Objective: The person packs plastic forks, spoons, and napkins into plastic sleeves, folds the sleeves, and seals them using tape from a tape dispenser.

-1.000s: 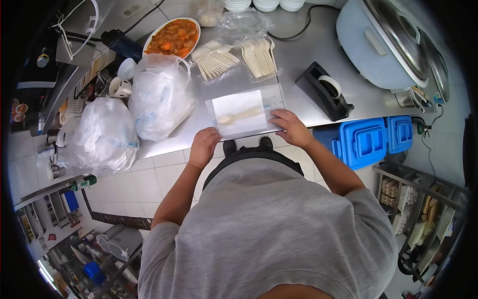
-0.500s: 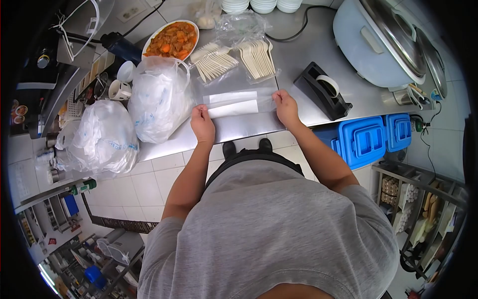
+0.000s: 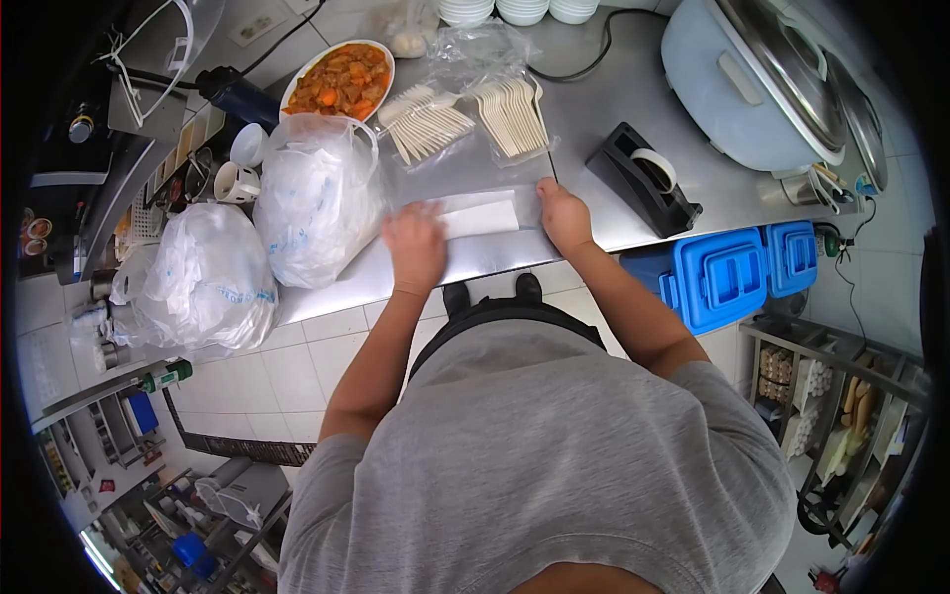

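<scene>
A clear plastic sleeve with folded white paper [image 3: 480, 216] in it lies near the front edge of the steel counter. At its right end, my right hand [image 3: 564, 217] is closed with the thumb along the plastic's edge. My left hand [image 3: 416, 243] lies over the left end of the sleeve, its fingers smeared by motion, so their grip cannot be made out. Behind the sleeve are two clear packs of pale disposable cutlery, one left [image 3: 424, 123] and one right [image 3: 512, 121]. A black tape dispenser [image 3: 643, 183] stands to the right of my right hand.
Two filled white plastic bags, one nearer [image 3: 213, 282] and one farther [image 3: 319, 203], stand on the left. An oval dish of orange-brown stew [image 3: 339, 81] is behind them. A large lidded tub [image 3: 708, 94] occupies the back right. Blue lidded bins [image 3: 727, 277] sit below the counter's right side.
My left hand has shifted slightly right and turned over the sleeve's left end, covering part of the paper. My right hand stays nearly in place at the other end.
</scene>
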The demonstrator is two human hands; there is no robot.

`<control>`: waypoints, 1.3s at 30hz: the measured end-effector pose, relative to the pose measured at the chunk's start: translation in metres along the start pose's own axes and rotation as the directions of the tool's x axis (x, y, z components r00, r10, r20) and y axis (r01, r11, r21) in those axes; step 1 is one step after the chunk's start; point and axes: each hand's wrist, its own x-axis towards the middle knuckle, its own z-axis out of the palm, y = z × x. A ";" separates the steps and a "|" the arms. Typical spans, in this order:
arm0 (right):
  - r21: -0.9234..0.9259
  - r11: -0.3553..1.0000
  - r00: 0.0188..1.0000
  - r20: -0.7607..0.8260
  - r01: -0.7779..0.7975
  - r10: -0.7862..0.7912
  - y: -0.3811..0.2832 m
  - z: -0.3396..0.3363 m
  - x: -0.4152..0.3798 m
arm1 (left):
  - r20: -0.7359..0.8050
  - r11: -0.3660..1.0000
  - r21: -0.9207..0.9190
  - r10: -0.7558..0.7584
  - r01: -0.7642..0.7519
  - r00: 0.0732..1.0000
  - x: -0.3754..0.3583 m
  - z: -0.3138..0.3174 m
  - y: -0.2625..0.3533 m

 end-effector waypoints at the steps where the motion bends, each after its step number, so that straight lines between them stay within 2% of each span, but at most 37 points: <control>1: -0.015 1.000 1.000 0.013 0.007 -0.007 -0.002 -0.002 0.000 | 0.058 0.983 0.050 0.175 -0.178 0.983 -0.001 -0.002 0.007; 2: -0.030 0.999 1.000 0.027 0.015 -0.014 -0.004 -0.003 0.000 | 0.094 0.979 0.053 0.192 -0.197 0.977 -0.005 0.002 0.009; 4: 0.002 0.997 0.994 -0.076 0.080 -0.080 -0.001 0.000 -0.003 | 0.159 0.969 0.058 0.227 -0.239 0.961 -0.011 0.014 0.008; 5: 0.014 0.993 0.985 -0.130 0.113 -0.111 -0.002 -0.001 -0.003 | 0.180 0.975 0.072 0.194 -0.209 0.964 -0.011 0.014 0.010; 8: 0.085 0.996 1.000 -0.007 -0.020 0.021 -0.005 -0.008 -0.007 | 0.178 0.970 0.075 0.216 -0.232 0.960 -0.009 0.015 0.009; 11: -0.093 0.982 0.961 -0.207 0.166 -0.182 -0.022 -0.020 -0.006 | 0.193 0.966 0.076 0.229 -0.247 0.954 -0.009 0.015 0.009; 13: 0.069 0.921 0.913 -0.179 0.384 -0.367 -0.048 -0.012 -0.012 | 0.195 0.964 0.102 0.222 -0.245 0.955 -0.008 0.015 0.011; 15: 0.318 0.794 0.839 -0.008 0.519 -0.545 -0.081 -0.015 -0.020 | 0.220 0.960 0.119 0.222 -0.252 0.950 -0.010 0.018 0.013; 18: 0.259 0.879 0.868 0.201 0.400 -0.454 -0.071 0.009 -0.041 | 0.236 0.964 0.111 0.212 -0.243 0.948 -0.011 0.020 0.011; 19: 0.095 0.927 0.873 0.314 0.362 -0.373 -0.057 0.004 -0.043 | 0.215 0.970 0.081 0.207 -0.229 0.954 -0.011 0.018 0.012; 22: -0.031 0.992 0.977 0.180 0.123 -0.116 -0.029 -0.008 -0.056 | 0.194 0.982 0.041 0.173 -0.185 0.966 -0.012 0.017 0.012; 23: -0.073 0.992 0.980 0.179 0.105 -0.091 -0.024 -0.016 -0.059 | 0.195 0.984 0.030 0.164 -0.173 0.967 -0.013 0.017 0.013; 26: 0.008 0.999 0.906 0.420 0.048 -0.047 0.001 -0.049 -0.049 | 0.197 0.985 -0.003 0.168 -0.171 0.966 -0.013 0.019 0.010; 27: 0.212 0.977 0.967 0.253 -0.032 -0.023 0.010 -0.069 -0.046 | 0.211 0.987 0.005 0.158 -0.162 0.965 -0.013 0.018 0.011; 28: 0.274 0.962 0.999 0.036 -0.020 0.010 0.023 -0.095 -0.044 | 0.205 0.986 0.009 0.161 -0.166 0.965 -0.012 0.019 0.010; 29: 0.015 0.995 0.974 -0.205 0.104 -0.098 0.036 -0.131 -0.033 | 0.201 0.986 0.013 0.162 -0.168 0.966 -0.012 0.020 0.010; 30: 0.107 0.991 0.943 -0.313 -0.083 0.113 0.046 -0.161 -0.028 | 0.201 0.985 0.018 0.164 -0.171 0.966 -0.013 0.021 0.010; 31: 0.035 0.980 0.894 -0.406 -0.195 0.192 0.073 -0.179 -0.023 | 0.199 0.986 0.013 0.161 -0.167 0.967 -0.013 0.019 0.012; 32: 0.045 0.926 0.904 -0.201 -0.375 0.376 0.105 -0.199 -0.019 | 0.199 0.985 0.011 0.164 -0.169 0.966 -0.013 0.019 0.012; 33: 0.188 0.814 0.835 0.105 -0.550 0.540 0.125 -0.216 -0.012 | 0.198 0.985 0.011 0.166 -0.172 0.966 -0.013 0.019 0.012; 34: 0.262 0.642 0.685 0.418 -0.720 0.597 0.138 -0.228 -0.005 | 0.196 0.985 0.012 0.169 -0.174 0.966 -0.013 0.019 0.012; 37: 0.221 0.437 0.432 0.769 -0.872 0.471 0.150 -0.231 0.011 | 0.206 0.986 0.019 0.160 -0.167 0.965 -0.011 0.016 0.017; 39: 0.232 0.433 0.412 0.826 -0.871 0.384 0.155 -0.228 0.021 | 0.213 0.986 0.032 0.155 -0.166 0.965 -0.011 0.017 0.017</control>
